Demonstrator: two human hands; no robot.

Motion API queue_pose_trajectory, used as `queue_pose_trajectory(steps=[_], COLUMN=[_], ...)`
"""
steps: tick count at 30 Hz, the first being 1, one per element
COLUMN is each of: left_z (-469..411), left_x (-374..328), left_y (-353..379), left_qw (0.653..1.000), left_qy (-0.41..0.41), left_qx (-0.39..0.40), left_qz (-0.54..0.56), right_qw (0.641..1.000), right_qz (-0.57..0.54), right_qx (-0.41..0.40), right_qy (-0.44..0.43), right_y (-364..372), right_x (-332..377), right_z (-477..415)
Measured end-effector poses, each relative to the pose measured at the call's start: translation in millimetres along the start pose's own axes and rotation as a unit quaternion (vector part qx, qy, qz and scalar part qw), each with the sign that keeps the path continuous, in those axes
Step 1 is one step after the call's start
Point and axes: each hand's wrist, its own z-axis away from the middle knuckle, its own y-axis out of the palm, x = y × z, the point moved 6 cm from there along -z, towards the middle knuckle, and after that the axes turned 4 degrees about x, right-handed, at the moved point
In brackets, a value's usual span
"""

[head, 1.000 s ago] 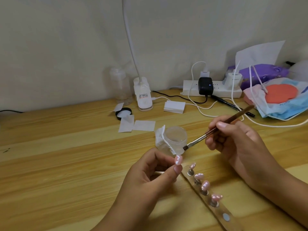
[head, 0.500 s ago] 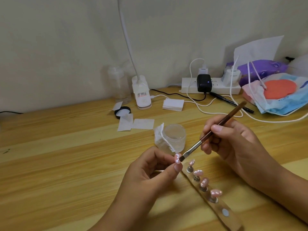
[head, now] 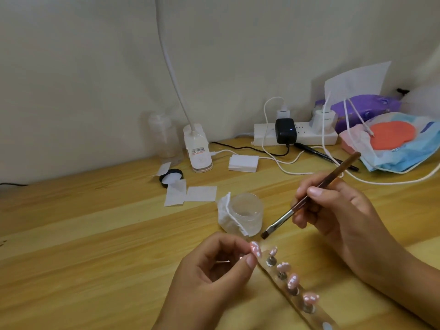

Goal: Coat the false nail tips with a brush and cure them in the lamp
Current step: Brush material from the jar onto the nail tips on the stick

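Note:
My left hand pinches a small stand topped by a pink false nail tip between thumb and fingers. My right hand grips a brown-handled flat brush; its bristle end hangs just above and to the right of that tip, not touching it. A clear strip holder lies on the table at bottom right with several more pink tips standing on pegs. A small clear jar with a white wipe draped on its left side stands behind the tip. A white gooseneck lamp stands at the back.
White wipes and a black lid lie left of the jar. A wipe stack, a power strip with chargers and cables, a pen, a clear bottle, and bags sit along the wall.
The brush came down from the jar to touch the held nail tip, then lifted slightly up and right off it. My left hand stayed in place.

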Motion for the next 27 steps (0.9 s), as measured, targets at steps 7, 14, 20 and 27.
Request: queue_pose_trajectory(steps=[7,14,20,27], left_z=[-3,-5,-5,-6], left_x=[3,4,5,7], left_y=[0,0,0,0], left_qw=[1.0,0.999,0.999,0.999], left_qy=[-0.026,-0.023,-0.028,-0.033], left_qx=[0.001,0.008,0.016,0.016], left_qz=[0.003,-0.021,-0.019,-0.02], right_qw=[0.998,0.999,0.997,0.999], right_qz=[0.011,0.029,0.005,0.04], right_qx=[0.05,-0.013,0.07,0.002], right_qy=[0.032,0.003,0.026,0.013], right_y=[9,2,12,4], right_x=[-2,0,-1,-3], right_z=[3,-2,3,-2])
